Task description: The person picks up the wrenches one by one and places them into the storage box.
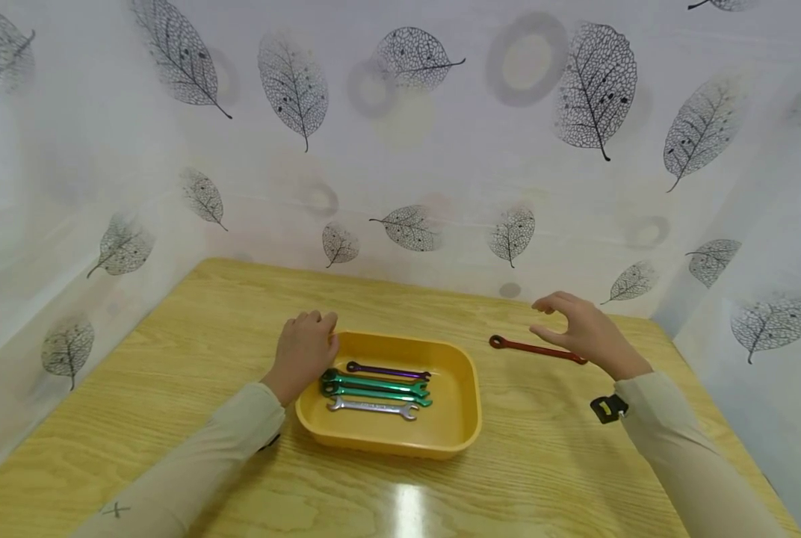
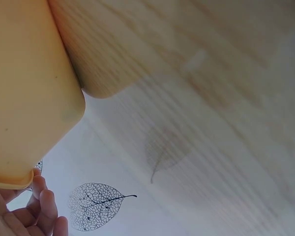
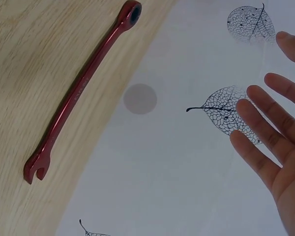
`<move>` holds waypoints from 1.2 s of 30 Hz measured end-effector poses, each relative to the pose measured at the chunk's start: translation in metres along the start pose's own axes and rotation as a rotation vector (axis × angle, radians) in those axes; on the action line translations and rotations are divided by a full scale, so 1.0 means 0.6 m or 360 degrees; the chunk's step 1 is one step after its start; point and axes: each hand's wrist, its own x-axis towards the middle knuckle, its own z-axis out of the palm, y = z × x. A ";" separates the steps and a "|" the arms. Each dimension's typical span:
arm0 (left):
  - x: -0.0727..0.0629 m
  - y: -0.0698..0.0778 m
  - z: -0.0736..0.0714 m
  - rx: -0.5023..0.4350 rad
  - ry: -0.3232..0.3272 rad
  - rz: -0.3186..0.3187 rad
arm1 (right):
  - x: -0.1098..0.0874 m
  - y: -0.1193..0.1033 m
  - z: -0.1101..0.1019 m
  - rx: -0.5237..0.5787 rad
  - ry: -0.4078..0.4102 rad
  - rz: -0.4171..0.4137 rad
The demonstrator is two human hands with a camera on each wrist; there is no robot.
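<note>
A yellow plastic tray (image 1: pixel 387 448) stands on the table, and my left hand (image 1: pixel 308 351) grips its far left corner. In the left wrist view the fingers (image 2: pixel 48 204) curl at the rim, under the tray's side. Inside the tray lie a purple wrench (image 1: pixel 388 370), two green wrenches (image 1: pixel 376 385) and a silver wrench (image 1: pixel 373 406), roughly side by side. To the right of the tray, a red wrench (image 1: pixel 535 348) lies on the wood. My right hand (image 1: pixel 592 336) hovers by its right end, holding nothing, fingers spread and slightly bent in the right wrist view.
The pale wood table (image 1: pixel 542 463) runs back to a white leaf-print curtain (image 1: pixel 427 164), which also hangs along both sides. A small black device (image 1: pixel 607 409) sits at the right wrist. Light glares off the table in front of the tray.
</note>
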 end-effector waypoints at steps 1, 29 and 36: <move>0.000 0.000 0.000 -0.0002 0.0001 -0.0001 | -0.001 0.003 0.001 0.0003 -0.0009 0.0003; -0.003 0.002 -0.001 0.0026 -0.0020 -0.0018 | -0.025 0.091 0.060 0.0119 -0.0422 0.0251; -0.002 0.003 -0.001 0.0021 -0.0004 -0.0007 | -0.026 0.099 0.066 0.0143 -0.0504 0.0274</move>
